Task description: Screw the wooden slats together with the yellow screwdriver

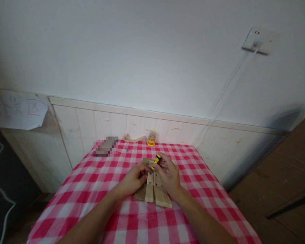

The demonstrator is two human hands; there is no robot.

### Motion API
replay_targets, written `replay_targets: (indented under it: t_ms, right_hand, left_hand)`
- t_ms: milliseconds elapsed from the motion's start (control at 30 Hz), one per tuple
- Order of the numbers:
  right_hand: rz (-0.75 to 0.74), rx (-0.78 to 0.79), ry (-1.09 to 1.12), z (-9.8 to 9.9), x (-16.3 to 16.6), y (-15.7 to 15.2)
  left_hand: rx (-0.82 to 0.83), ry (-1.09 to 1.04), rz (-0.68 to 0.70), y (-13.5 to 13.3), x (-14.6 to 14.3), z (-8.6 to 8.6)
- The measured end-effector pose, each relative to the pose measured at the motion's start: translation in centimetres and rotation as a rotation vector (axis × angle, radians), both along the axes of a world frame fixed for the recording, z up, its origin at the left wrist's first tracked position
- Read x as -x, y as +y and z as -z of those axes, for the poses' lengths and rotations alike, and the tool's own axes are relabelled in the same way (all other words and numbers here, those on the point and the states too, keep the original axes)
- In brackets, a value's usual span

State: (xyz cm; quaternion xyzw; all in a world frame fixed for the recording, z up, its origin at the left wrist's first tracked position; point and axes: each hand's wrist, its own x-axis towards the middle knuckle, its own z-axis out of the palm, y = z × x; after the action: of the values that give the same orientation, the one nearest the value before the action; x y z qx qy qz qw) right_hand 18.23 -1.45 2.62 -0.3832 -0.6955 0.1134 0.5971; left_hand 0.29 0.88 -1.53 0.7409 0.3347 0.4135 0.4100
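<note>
My right hand [169, 172] grips a yellow and black screwdriver [157, 160], its handle tilted up to the right and its tip down at the wood. Close to that tip, my left hand [135, 177] has its fingers curled together; whatever they pinch is too small to make out. Beneath both hands lie two pale wooden pieces [149, 194], side by side with a narrow gap that widens toward me. Small dark screws or holes dot their surfaces. A brown board [139, 194] lies under them.
A red and white checked cloth [127, 222] covers the table. Toward the wall stand a yellow-based clear container [151, 138] and a pale curved strip [134, 139]. A small metal object [127, 149] and a blurred-out flat object [106, 146] lie at the back left. A cable [226, 86] hangs from the wall socket [259, 40].
</note>
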Motion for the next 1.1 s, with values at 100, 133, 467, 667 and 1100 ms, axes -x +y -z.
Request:
replay_targets:
  t_ms: [100, 133, 467, 667, 1100]
  right_hand:
    - [-0.016, -0.016, -0.008, 0.0, 0.0, -0.1]
    - [-0.022, -0.022, -0.018, -0.1, 0.1, -0.3]
    - [-0.096, 0.009, -0.036, 0.0, 0.2, -1.0]
    - [-0.083, 0.009, -0.029, -0.2, 0.2, -0.7]
    - [0.036, 0.012, -0.020, -0.2, 0.1, -0.5]
  left_hand:
    - [-0.015, 0.000, 0.009, 0.0, 0.0, 0.0]
    - [-0.016, 0.001, 0.010, 0.1, 0.0, 0.0]
    - [-0.023, 0.013, 0.008, 0.2, 0.0, 0.1]
    - [-0.001, 0.009, -0.001, 0.2, 0.0, 0.3]
    - [-0.020, 0.002, -0.001, 0.2, -0.1, 0.3]
